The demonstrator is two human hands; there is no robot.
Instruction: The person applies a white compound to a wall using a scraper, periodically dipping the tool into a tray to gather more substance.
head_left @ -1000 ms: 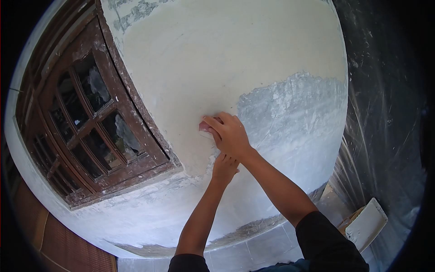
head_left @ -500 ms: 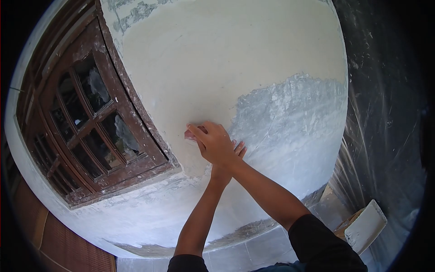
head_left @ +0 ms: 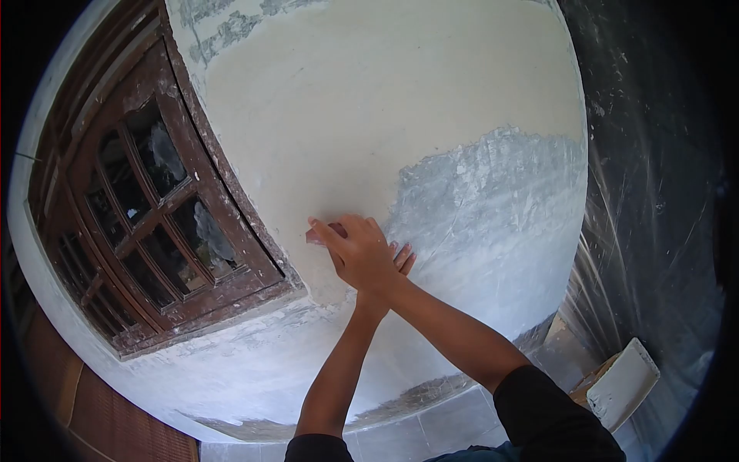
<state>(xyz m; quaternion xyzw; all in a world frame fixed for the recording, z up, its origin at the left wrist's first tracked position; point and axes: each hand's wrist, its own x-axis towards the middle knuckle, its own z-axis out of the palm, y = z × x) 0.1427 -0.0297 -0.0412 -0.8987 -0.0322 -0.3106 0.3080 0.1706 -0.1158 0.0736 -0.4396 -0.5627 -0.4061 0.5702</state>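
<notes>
My right hand [head_left: 360, 250] crosses over my left wrist and grips a small reddish-brown block [head_left: 316, 235], its fingers wrapped round it. The block is against the cream-coated part of the wall [head_left: 346, 108], right of the window. Behind and below it, my left hand [head_left: 403, 258] is mostly hidden; its visible fingertips are apart and rest on the wall, near the lower edge of the rough grey patch [head_left: 477, 185]. Nothing shows between those fingertips.
A brown wooden window [head_left: 158, 202] with glass panes fills the left side. Dark plastic sheeting [head_left: 647, 154] hangs at the right. A whitish rectangular tray [head_left: 622, 385] leans at the lower right above grey floor tiles [head_left: 400, 439]. Reddish woven material [head_left: 123, 416] lies lower left.
My right hand has shifted slightly left and down along the wall with the block. My left hand stays in nearly the same place.
</notes>
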